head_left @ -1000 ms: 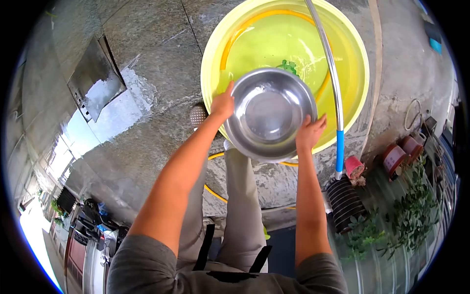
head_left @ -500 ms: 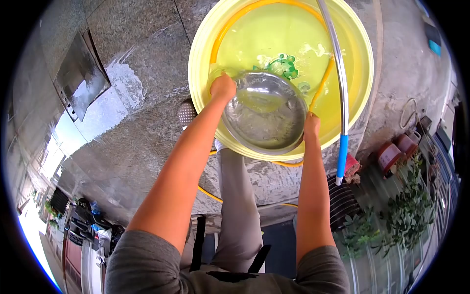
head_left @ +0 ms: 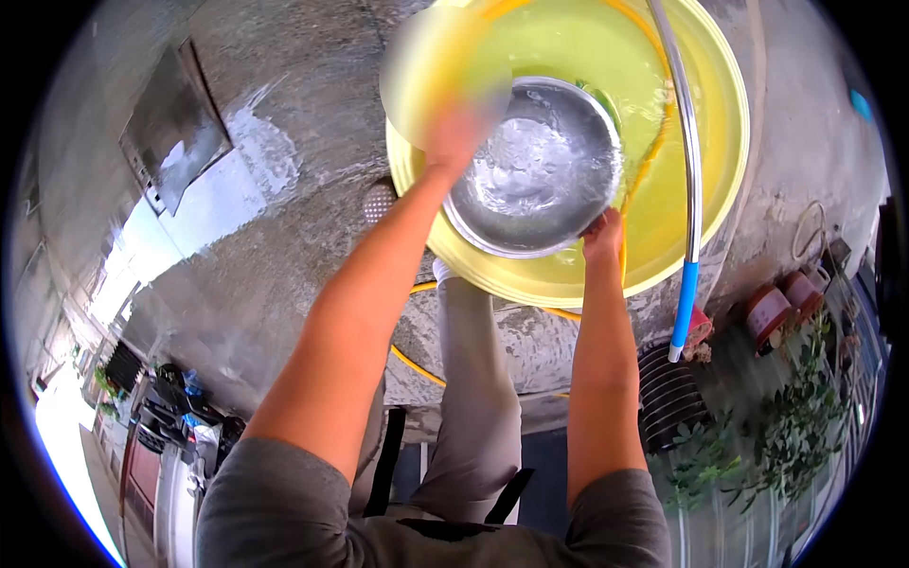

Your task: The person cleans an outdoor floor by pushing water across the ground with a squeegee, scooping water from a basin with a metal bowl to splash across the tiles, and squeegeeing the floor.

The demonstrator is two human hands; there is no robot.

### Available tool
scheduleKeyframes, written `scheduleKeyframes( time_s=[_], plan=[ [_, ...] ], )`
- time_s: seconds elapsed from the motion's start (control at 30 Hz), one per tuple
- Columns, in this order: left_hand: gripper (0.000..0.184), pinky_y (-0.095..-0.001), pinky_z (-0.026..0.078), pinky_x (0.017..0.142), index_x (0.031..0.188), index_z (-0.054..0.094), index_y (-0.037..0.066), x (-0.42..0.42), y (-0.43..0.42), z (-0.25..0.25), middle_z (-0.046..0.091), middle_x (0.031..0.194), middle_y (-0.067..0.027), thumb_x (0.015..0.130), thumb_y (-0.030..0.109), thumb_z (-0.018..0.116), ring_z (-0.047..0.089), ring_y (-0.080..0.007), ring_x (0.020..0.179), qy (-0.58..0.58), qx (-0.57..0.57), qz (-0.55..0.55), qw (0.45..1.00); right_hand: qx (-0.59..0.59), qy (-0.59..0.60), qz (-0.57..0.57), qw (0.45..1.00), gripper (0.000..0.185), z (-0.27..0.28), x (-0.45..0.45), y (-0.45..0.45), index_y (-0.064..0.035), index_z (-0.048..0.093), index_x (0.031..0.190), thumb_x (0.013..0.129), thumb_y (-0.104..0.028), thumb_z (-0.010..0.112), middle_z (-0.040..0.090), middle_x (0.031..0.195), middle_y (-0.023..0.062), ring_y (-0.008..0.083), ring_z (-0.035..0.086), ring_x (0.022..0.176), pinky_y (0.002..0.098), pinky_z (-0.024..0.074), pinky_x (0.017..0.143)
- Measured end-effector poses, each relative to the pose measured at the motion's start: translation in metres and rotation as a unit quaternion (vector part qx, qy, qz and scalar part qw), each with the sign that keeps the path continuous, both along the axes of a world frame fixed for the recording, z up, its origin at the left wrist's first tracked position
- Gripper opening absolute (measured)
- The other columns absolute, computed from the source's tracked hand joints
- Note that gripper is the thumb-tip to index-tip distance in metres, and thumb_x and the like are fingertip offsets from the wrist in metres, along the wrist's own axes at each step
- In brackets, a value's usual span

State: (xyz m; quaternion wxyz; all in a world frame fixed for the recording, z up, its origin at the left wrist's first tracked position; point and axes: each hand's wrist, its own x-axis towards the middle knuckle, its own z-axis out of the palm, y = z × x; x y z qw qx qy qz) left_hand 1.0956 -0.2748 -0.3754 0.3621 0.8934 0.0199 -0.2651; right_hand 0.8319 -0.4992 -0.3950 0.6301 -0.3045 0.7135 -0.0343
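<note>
Legs [head_left: 469,369]: grey trousers, below the tub's near edge.

Right hand [head_left: 603,235]: fingers curled on the near right rim of the metal basin [head_left: 497,227], narrow grip.

Left hand [head_left: 453,142]: at the basin's left side, smeared by blur; cannot tell whether the fingers close on it.

Metal basin: round, holding churned water [head_left: 535,166], over the near left part of the yellow tub [head_left: 530,289]. Hands set on roughly opposite sides, presumably to share the weight and steady the load. Whether the tub water bears any of it, cannot tell.

Yellow tub: wide, holding water. Green printed figure on its floor, partly hidden behind the basin; no lettering legible.

Yellow hose [head_left: 653,156]: curved along the tub's inner wall, probably following its round shape.

Metal pole [head_left: 689,170]: aslant across the tub's right side, blue sleeve [head_left: 684,303] at the near end, beyond the rim; perhaps leaned there to be within reach. No brand readable.

Reddish container [head_left: 767,312]: right of the tub, pale label, writing too small to read; leafy plants [head_left: 800,426] beside.

Dark metal plate [head_left: 175,133]: on the ground, far left, unmarked as far as visible.
</note>
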Motion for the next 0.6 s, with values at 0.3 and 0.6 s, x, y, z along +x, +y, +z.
scheduleKeyframes(
  time_s=[0.3, 0.6],
  plan=[
    [0.030, -0.0481, 0.051, 0.064, 0.082, 0.060, 0.008, -0.010, 0.037, 0.108, 0.064, 0.070, -0.0179, 0.079, 0.038, 0.064, 0.063, -0.0390, 0.070, -0.032, 0.023, 0.104, 0.994, -0.017, 0.010, 0.076, 0.997, 0.041, 0.135, 0.006, 0.012, -0.0132, 0.057, 0.115, 0.090, -0.045, 0.049, 0.062, 0.097, 0.0033, 0.0162, 0.058, 0.080, 0.0317, 0.0463, 0.063],
    [0.034, -0.0458, 0.048, 0.063, 0.087, 0.061, 0.006, -0.018, 0.099, 0.235, 0.061, 0.065, -0.0193, 0.084, 0.040, 0.057, 0.061, -0.0375, 0.063, 0.072, -0.166, 0.294, 0.939, -0.164, -0.088, 0.337, 0.923, 0.034, 0.306, 0.068, -0.022, -0.0085, 0.058, 0.109, 0.095, -0.036, 0.044, 0.059, 0.094, 0.0020, 0.0156, 0.057, 0.081, 0.0270, 0.0459, 0.065]
  ],
)
